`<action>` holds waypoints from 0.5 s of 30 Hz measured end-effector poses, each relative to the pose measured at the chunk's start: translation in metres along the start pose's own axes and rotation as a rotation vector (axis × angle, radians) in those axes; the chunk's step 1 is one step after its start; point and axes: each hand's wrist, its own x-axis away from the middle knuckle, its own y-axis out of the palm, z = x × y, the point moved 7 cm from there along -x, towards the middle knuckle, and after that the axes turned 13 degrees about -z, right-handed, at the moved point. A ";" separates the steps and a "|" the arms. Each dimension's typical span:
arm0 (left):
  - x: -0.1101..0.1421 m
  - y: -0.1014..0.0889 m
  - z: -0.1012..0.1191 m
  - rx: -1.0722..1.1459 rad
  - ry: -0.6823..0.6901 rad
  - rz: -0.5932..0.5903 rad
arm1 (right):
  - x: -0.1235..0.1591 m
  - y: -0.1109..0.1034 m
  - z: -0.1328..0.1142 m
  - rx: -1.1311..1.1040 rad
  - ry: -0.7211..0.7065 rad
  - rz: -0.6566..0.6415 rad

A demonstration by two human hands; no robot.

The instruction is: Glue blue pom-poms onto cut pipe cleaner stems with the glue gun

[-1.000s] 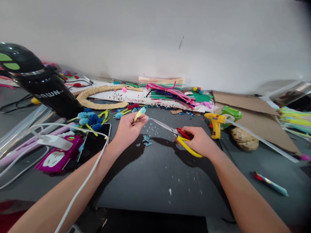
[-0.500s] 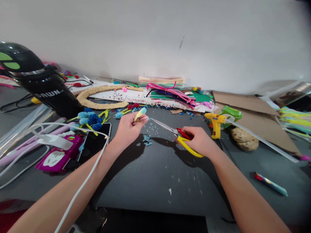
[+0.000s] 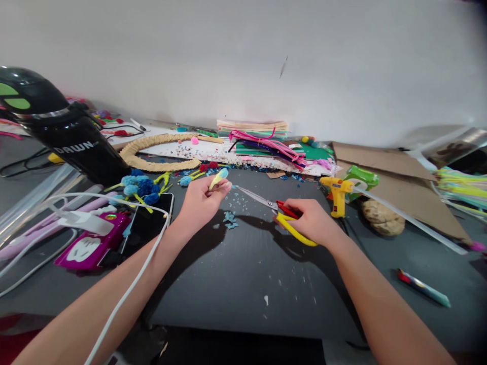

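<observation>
Pinching the bud (image 3: 219,177) just off centre toward 10 o'clock, my left hand (image 3: 201,200) has its grip clamped on the yellow part, with the blue tip leaning toward 1 o'clock. My right hand (image 3: 314,223) is wrapped through the handles of the scissors (image 3: 271,205), whose blades look almost together and point toward 10 o'clock. Their tips sit just beside the left fingertips; I cannot tell whether they touch.

I judge this to be fine snipping. Short bites with the blade ends should serve best, and I would angle the points away from the fingers first. A light pinch should spare the bud, which looks soft. Cutting over the scraps (image 3: 230,218), near centre toward 7 o'clock, would gather the mess.

The dark grey table (image 3: 243,284) carries pale scuffs and flecks toward 6 o'clock. More buds (image 3: 142,186) lie at 9 o'clock, near a phone (image 3: 152,223); the bottle (image 3: 81,142) leans beyond. A white cable (image 3: 131,289) crosses my left forearm at 8 o'clock and could snag. The glue gun (image 3: 338,195) stands at 3 o'clock, cardboard (image 3: 411,197) behind it. At 12 o'clock rises a plain, pale wall (image 3: 243,61).
</observation>
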 end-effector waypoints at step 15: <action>0.001 0.000 0.004 0.067 -0.011 -0.026 | 0.001 -0.001 0.002 -0.005 -0.007 0.052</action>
